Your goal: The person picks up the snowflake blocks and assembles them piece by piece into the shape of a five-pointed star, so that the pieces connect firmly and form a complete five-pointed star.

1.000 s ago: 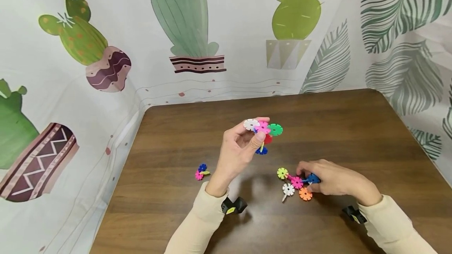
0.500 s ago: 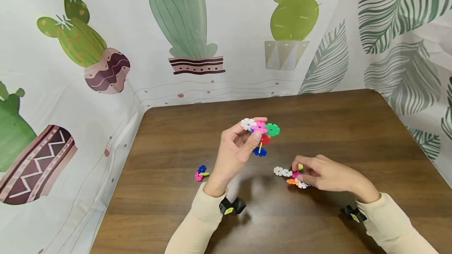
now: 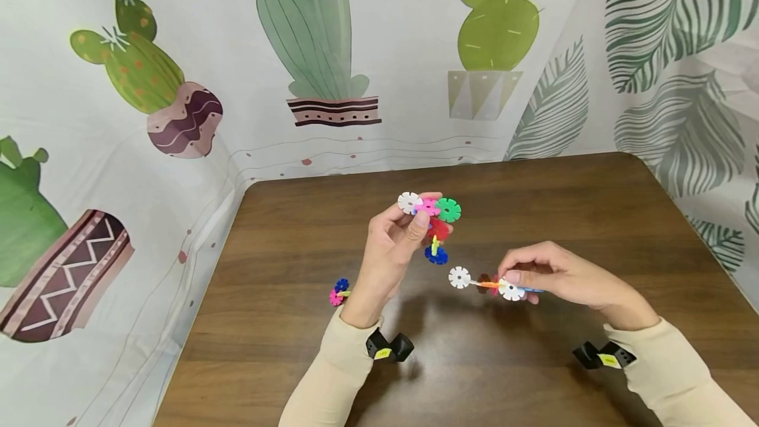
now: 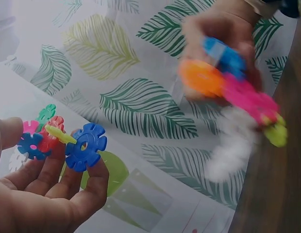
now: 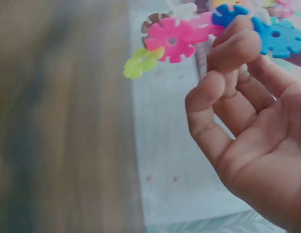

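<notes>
My left hand (image 3: 388, 242) is raised over the table, thumb and fingers pinching a joined cluster of notched plastic snowflake discs (image 3: 449, 210). White, pink, green and red discs make up its upper part; a yellow disc links down to a blue disc (image 4: 87, 145) in the left wrist view. To the right, my right hand (image 3: 569, 282) grips a second chain of snowflake discs (image 3: 459, 277) by its blue end. White, orange, brown and pink discs (image 5: 170, 41) reach out from the fingers, with a yellow-green one (image 5: 141, 63) at one end. The two clusters are apart.
A small cluster of pink, blue and yellow discs (image 3: 336, 296) lies on the wooden table (image 3: 267, 236), left of the left forearm. A printed cloth (image 3: 409, 31) with cacti and leaves hangs behind and beside the table. Black cameras (image 3: 388, 346) sit at both wrists.
My right hand has picked up its disc chain and turned it, so a white disc now points left. My left hand has shifted slightly left and up, still holding its cluster.
</notes>
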A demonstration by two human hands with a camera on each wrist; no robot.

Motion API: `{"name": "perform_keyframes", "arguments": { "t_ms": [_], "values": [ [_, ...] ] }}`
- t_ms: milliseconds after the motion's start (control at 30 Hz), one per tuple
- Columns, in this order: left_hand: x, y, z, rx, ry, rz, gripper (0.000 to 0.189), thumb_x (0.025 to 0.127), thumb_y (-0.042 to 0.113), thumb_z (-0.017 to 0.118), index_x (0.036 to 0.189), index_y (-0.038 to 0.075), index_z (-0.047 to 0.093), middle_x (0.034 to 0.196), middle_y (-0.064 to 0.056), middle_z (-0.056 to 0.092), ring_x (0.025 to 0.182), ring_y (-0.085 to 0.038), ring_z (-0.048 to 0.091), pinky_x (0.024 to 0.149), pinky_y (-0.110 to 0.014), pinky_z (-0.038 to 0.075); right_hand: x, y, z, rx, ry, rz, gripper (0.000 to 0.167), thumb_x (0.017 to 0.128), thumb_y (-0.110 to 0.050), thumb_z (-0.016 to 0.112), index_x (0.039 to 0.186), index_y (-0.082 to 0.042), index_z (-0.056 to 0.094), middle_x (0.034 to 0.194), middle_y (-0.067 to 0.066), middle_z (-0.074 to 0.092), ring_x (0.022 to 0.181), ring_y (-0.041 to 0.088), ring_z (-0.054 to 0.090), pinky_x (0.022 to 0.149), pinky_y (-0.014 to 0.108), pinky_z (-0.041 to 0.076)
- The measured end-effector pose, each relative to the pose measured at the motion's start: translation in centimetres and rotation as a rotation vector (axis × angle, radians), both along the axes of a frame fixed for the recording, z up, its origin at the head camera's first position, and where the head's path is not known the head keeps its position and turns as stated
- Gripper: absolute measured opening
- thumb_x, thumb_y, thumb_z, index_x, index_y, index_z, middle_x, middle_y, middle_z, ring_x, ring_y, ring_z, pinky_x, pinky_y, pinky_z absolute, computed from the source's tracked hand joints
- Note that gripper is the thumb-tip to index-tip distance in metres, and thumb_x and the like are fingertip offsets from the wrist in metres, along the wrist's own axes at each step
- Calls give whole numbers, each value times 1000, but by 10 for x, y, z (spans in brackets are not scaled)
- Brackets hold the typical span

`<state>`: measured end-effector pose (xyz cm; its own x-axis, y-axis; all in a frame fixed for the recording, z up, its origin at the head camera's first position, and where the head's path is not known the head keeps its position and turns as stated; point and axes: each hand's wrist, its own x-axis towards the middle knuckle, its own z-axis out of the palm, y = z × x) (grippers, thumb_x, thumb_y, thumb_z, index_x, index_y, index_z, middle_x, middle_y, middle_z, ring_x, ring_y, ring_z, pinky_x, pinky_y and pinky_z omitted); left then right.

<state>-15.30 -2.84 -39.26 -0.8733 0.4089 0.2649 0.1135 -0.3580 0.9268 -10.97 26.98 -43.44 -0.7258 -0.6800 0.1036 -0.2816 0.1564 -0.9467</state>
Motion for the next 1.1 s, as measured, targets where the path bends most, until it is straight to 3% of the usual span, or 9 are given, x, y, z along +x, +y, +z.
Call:
{"name": "perform_keyframes", "arguments": {
  "t_ms": [267, 433, 600, 767, 967, 1100],
  "values": [
    [-1, -5, 1, -46, 23, -33, 63, 99, 47, 75, 139, -1, 66, 125, -8, 76, 97, -19, 82, 95, -35, 66, -1, 2, 31, -218, -35, 49, 36, 100, 18, 42, 109, -3, 69, 80, 8, 60, 61, 25, 55, 48, 34, 51],
    [0, -8, 3, -155, 73, -29, 61, 98, 52, 75, 136, 5, 70, 132, -13, 75, 102, -13, 79, 96, -27, 64, -5, 3, 41, -296, -72, 70, 41, 97, 20, 34, 106, -2, 68, 77, 10, 58, 58, 27, 53, 43, 35, 48],
    [2, -6, 4, -213, 166, -69, 54, 102, 47, 73, 133, 3, 71, 140, -16, 72, 107, -8, 75, 96, -23, 61, -8, 0, 46, -300, -127, 73, 40, 97, 18, 33, 103, -1, 68, 74, 12, 57, 57, 30, 52, 40, 38, 47],
    [3, -4, 3, -246, 249, -106, 48, 103, 41, 72, 135, 6, 70, 141, -13, 72, 107, -13, 75, 95, -25, 62, -10, -3, 47, -279, -208, 47, 38, 102, 13, 34, 99, -3, 69, 72, 12, 55, 54, 32, 50, 40, 38, 48],
    [4, -2, 1, -268, 277, -145, 47, 103, 41, 72, 138, 9, 69, 142, -12, 72, 112, -38, 73, 97, -33, 64, -11, -5, 47, -309, -333, 4, 45, 106, 8, 34, 101, -9, 75, 75, 2, 65, 54, 31, 47, 42, 41, 42],
    [3, -1, 1, -279, 254, -159, 45, 104, 39, 70, 140, 11, 68, 144, -11, 70, 114, -27, 74, 102, -36, 63, -9, -6, 48, -400, -458, -1, 50, 109, 5, 29, 111, -8, 78, 84, -3, 76, 57, 27, 47, 51, 33, 46]
  ]
}}
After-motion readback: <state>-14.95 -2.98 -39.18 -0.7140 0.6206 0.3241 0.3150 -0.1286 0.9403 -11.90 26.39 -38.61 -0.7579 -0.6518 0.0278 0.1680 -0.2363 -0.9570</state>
